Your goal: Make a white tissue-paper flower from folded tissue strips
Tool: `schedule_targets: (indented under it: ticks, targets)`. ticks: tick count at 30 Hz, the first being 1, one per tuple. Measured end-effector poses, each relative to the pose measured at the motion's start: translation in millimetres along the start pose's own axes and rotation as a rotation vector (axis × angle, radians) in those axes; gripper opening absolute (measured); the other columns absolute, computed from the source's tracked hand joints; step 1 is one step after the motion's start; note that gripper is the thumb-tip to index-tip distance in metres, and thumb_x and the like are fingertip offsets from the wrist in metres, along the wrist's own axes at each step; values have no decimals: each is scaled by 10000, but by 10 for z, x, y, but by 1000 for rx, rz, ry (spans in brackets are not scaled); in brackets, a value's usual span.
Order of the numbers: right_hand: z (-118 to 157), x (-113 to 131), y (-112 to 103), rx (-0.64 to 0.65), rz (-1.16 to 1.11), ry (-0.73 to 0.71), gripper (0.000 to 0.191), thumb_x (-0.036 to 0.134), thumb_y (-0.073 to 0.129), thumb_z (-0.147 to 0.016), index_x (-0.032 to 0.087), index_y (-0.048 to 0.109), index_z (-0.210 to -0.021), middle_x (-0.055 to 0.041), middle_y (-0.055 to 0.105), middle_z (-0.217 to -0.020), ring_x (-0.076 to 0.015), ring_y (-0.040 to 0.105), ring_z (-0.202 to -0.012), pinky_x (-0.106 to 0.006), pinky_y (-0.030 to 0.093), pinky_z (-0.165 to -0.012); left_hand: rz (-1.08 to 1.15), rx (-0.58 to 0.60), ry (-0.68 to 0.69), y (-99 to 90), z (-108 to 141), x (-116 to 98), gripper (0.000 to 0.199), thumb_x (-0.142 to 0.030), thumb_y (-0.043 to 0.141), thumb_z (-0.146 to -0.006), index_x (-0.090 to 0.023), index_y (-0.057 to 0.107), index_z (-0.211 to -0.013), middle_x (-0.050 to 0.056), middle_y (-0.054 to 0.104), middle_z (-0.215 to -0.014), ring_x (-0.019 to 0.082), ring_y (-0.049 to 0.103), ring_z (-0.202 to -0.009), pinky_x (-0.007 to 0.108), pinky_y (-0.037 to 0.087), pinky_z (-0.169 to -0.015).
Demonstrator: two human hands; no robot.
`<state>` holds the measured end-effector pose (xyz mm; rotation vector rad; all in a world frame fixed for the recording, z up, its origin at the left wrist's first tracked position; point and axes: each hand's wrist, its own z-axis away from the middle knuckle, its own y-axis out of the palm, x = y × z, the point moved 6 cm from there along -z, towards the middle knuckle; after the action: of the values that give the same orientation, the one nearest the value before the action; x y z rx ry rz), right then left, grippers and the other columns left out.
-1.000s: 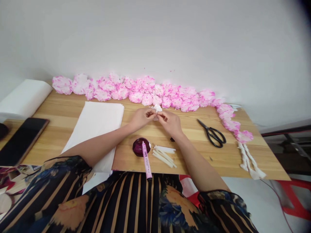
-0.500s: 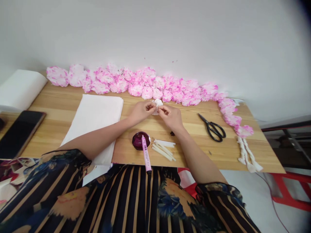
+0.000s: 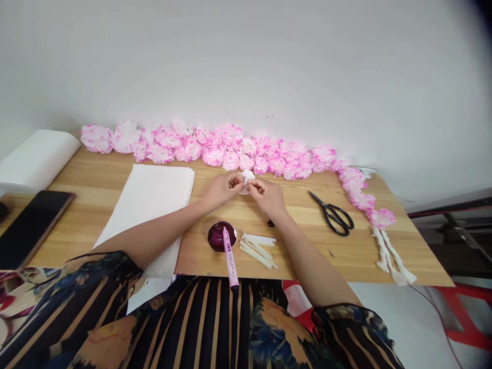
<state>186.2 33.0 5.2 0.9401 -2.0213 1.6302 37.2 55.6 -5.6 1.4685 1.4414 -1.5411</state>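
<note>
As one marker (image 3: pixel 229 259) lies near, left hand (image 3: pixel 223 188) and right hand (image 3: pixel 269 197) pinch one tissue (image 3: pixel 248 175)

Soft, even light leaves the wall (image 3: pixel 246 66) pale, dimming toward the upper corners; the top right one goes black. Wide-angle stretch slants the counter (image 3: pixel 357 256). The white tissue piece (image 3: pixel 248 175) looks washed out, its detail soft.

Small white paper (image 3: pixel 248 175), crumpled, ruffled lobes showing above and below the fingers, pinched near its middle between left hand (image 3: pixel 226 188) and right hand (image 3: pixel 269 197), at mid-bench (image 3: pixel 307 256).
</note>
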Motion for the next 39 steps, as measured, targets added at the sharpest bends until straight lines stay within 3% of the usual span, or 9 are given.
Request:
schedule_targets:
  ticks: [10,16,24,31,34,39]
  targets:
    - [-58,-109,-53,13,-93,79,191,292,565,-858,212,737,-878,-17,743,-798,-171,638,-689,-291,437,-663,21,-15,-85,-36,-11,-25,117,-260,582,-775,-153,567,-733,-19,565,-674,98,491,-618,212,365,-583]
    - [-38,20,-115,-3,-9,-22,192,363,597,-874,207,709,-872,-33,733,-853,-173,630,-751,-299,439,-698,18,-5,-75,-21,-17,3,115,-263,592,-774,-154,584,-738,-19,592,-695,99,505,-633,211,383,-599]
    - [-30,-13,-11,-15,39,-46,144,246,563,-880,225,705,-867,-25,723,-829,-178,614,-743,-302,410,-687,-109,25,-11,-6,23,-57,151,-274,558,-835,-156,608,-755,-16,608,-707,103,514,-636,222,373,-608]
    - [-7,43,1,9,-22,-54,158,255,547,-877,227,702,-866,-24,719,-829,-181,612,-739,-301,407,-681,-259,-17,5,-29,38,-65,131,-267,561,-850,-178,646,-896,-5,671,-757,124,551,-646,242,367,-609]
    - [-16,29,-11,3,-31,-34,162,287,548,-876,227,698,-861,-23,717,-828,-181,608,-737,-304,405,-691,-170,-42,-17,-46,17,-51,109,-251,553,-839,-167,620,-818,-16,628,-689,109,520,-603,232,349,-577]
    - [-61,-155,-52,-34,-105,131,144,307,568,-835,216,676,-810,-11,712,-803,-174,609,-720,-307,413,-708,96,-42,-163,-43,-24,67,37,-196,558,-771,-160,556,-764,-31,586,-647,90,519,-570,209,380,-560]
